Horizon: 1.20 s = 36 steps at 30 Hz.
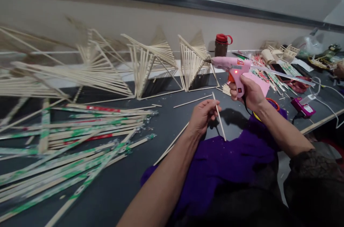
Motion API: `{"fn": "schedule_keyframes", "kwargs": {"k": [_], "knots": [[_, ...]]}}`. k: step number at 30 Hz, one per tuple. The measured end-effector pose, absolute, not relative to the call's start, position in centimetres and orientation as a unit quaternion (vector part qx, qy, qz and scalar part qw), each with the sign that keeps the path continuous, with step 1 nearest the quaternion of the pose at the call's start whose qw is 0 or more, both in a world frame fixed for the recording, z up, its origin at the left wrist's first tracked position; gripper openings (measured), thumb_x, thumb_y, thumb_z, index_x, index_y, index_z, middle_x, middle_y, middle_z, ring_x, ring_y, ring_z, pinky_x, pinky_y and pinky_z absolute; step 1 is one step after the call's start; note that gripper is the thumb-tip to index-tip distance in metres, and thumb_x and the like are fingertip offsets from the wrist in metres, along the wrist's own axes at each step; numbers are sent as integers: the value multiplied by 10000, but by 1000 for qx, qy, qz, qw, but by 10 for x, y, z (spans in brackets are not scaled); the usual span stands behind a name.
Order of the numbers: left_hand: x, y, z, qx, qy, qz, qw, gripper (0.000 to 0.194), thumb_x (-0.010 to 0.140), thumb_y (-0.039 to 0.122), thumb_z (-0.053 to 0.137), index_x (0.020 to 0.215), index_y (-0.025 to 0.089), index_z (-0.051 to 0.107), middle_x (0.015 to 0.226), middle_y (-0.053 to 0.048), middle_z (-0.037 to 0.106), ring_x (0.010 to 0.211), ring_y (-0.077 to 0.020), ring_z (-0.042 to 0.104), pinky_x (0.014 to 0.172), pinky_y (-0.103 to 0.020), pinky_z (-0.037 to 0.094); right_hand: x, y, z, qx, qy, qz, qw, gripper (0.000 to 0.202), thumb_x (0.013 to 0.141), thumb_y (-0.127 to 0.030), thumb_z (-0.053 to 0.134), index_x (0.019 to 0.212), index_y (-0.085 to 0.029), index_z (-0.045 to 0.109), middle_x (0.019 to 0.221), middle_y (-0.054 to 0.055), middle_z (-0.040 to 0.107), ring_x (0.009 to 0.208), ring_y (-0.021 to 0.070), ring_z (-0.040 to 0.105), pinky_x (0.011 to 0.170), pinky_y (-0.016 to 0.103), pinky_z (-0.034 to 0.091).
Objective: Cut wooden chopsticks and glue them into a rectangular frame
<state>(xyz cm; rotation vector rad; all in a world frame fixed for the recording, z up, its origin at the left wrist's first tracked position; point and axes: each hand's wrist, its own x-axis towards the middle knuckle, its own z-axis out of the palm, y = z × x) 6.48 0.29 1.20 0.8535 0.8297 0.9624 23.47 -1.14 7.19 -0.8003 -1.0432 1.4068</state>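
Note:
My left hand (pixel 202 115) pinches a thin wooden stick (pixel 219 116) between its fingertips, held nearly upright over the dark table (pixel 166 119). My right hand (pixel 248 92) grips the handle of a pink glue gun (pixel 233 67). Its red light is on and its nozzle points left toward a fan-shaped stick model (pixel 192 63). A clear glue rod (pixel 285 75) sticks out of the gun's back. Purple cloth (pixel 223 159) lies under my forearms.
Several stick models (pixel 145 64) stand along the wall. Wrapped chopstick packets (pixel 80 137) cover the left side. Loose sticks (pixel 192 101) lie mid-table. A red-capped jar (pixel 221 45), a magenta device (pixel 302 107) with white cables, and craft clutter fill the right.

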Motion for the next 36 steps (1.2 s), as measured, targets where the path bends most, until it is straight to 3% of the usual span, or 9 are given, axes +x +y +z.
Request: {"fn": "schedule_keyframes", "kwargs": {"k": [9,13,17,21,24,30,36], "knots": [[60,6,12,389,366,438,723,301,581,367,761,731,130,655,547,9,634,425,-51,483,376,-151,332,232,-6,47,-387,-442,604,539,531,619,-613,773,890,-198,580,645,-62,514,516,80,509,466,225,460],[60,6,12,391,356,444,723,276,604,351,767,734,136,652,559,6,642,419,-47,485,365,-151,299,234,-11,45,-435,-483,554,519,486,667,-626,731,835,-187,608,681,-20,593,545,94,558,486,231,488],[57,7,13,390,343,459,721,222,664,311,755,766,137,664,583,5,651,412,-33,471,355,-149,258,241,-21,48,-445,-524,517,510,456,695,-573,735,916,-183,652,847,38,690,618,115,632,537,238,524],[56,7,14,383,353,460,719,161,742,287,708,759,139,650,630,-6,672,417,-27,481,360,-149,280,247,-26,52,-463,-538,490,506,495,684,-545,749,1031,-207,650,960,61,718,694,149,672,586,266,553],[57,5,15,377,368,445,724,134,777,265,675,752,139,634,654,-11,683,423,-27,494,365,-143,311,246,-26,52,-472,-543,477,505,416,706,-495,739,1002,-214,657,992,62,718,703,149,672,592,268,549],[57,4,17,378,356,442,731,194,756,272,702,898,144,671,638,14,669,409,-30,489,355,-141,323,246,-25,47,-495,-570,459,468,248,746,-378,711,899,-187,673,963,54,710,664,135,652,564,261,523],[54,7,17,384,365,459,713,155,742,258,698,843,145,665,642,15,663,416,-26,489,368,-139,337,252,-24,43,-539,-586,418,437,312,780,-487,671,808,-177,683,726,27,680,575,122,591,523,253,485]]}}
